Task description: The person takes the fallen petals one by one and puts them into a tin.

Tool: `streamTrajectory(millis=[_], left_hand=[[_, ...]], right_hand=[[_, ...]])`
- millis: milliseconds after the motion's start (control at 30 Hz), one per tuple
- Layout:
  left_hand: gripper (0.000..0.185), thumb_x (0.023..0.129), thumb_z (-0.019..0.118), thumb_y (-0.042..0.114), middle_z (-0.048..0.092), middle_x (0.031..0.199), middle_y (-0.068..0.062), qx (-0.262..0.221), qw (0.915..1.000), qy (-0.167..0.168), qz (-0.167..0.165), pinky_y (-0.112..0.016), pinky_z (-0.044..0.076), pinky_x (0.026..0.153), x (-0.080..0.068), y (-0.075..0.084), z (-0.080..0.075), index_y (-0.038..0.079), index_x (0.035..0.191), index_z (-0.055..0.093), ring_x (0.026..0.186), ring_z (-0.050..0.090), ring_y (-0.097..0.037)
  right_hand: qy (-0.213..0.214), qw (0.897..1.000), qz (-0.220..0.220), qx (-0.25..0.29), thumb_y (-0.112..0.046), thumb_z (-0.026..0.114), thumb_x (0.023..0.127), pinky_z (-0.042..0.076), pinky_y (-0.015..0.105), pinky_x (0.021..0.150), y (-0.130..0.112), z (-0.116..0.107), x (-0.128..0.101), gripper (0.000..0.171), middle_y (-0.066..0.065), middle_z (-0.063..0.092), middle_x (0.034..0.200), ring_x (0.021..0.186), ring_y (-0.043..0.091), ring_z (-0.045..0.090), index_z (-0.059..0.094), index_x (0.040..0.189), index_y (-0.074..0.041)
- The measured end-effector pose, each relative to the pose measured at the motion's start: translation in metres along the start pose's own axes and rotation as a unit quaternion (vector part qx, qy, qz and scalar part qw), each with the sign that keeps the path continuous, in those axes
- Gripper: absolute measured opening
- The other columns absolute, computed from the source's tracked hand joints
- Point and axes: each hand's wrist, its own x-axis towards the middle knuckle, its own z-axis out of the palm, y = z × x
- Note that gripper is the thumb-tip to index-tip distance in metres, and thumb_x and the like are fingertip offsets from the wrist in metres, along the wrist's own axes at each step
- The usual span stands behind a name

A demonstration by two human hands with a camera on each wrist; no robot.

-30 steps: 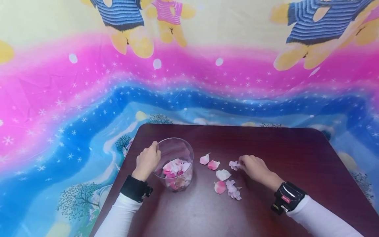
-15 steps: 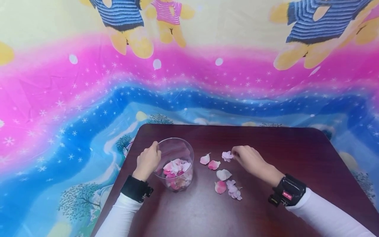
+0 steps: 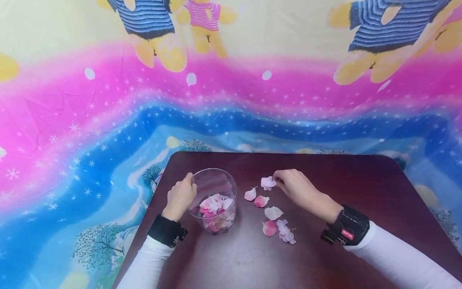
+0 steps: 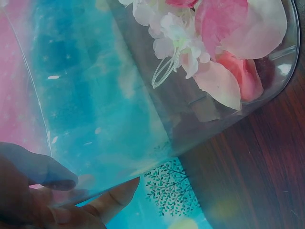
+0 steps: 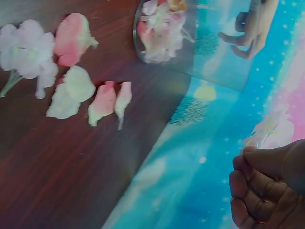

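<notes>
A clear container [image 3: 213, 176] stands at the left of the table, with pink and white petals and blossoms [image 3: 216, 204] heaped inside. My left hand [image 3: 180, 196] grips its left rim; in the left wrist view the thumb and fingers [image 4: 114, 200] lie on either side of the clear wall. My right hand [image 3: 299, 190] pinches a pale pink blossom [image 3: 267, 183] between thumb and fingertips, right of the container. In the right wrist view that blossom [image 5: 274, 130] sticks out beyond the pinching fingers [image 5: 243, 164].
Loose petals lie between the container and my right hand: a pale one [image 3: 250, 194], a pink one [image 3: 261, 201], a white one [image 3: 273, 213] and another pink one [image 3: 269, 228]. Beside them lies a blossom sprig [image 3: 286, 232]. A patterned cloth [image 3: 231, 88] hangs behind the dark table [image 3: 343, 172].
My right hand has moved left and away from me with the pinched blossom, toward the container. The left hand and the container have stayed in place.
</notes>
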Motion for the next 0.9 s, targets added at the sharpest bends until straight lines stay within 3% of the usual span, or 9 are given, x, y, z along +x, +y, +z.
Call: streamTrajectory(millis=[333,900], left_hand=[[0.011,0.101,0.050,0.020,0.052,0.066,-0.006,0.000,1.0000,0.001,-0.001,-0.036,0.038,0.052,0.000,0.000,0.000,0.012,0.107,0.054,0.060,0.055,-0.025],[0.011,0.101,0.050,0.020,0.052,0.067,-0.007,-0.004,1.0000,-0.001,-0.005,-0.036,0.038,0.053,0.000,0.001,-0.001,0.012,0.107,0.053,0.062,0.056,-0.026]], right_hand=[[0.019,0.999,-0.032,0.022,0.002,0.065,0.090,0.039,0.025,0.062,-0.034,0.000,0.013,0.015,-0.006,0.055,0.071,0.063,0.009,0.044,0.071,0.086,-0.012],[0.020,0.998,-0.048,0.043,-0.001,0.065,0.092,0.045,0.027,0.068,-0.085,0.013,0.041,0.012,-0.003,0.067,0.078,0.068,0.010,0.051,0.074,0.091,-0.010]])
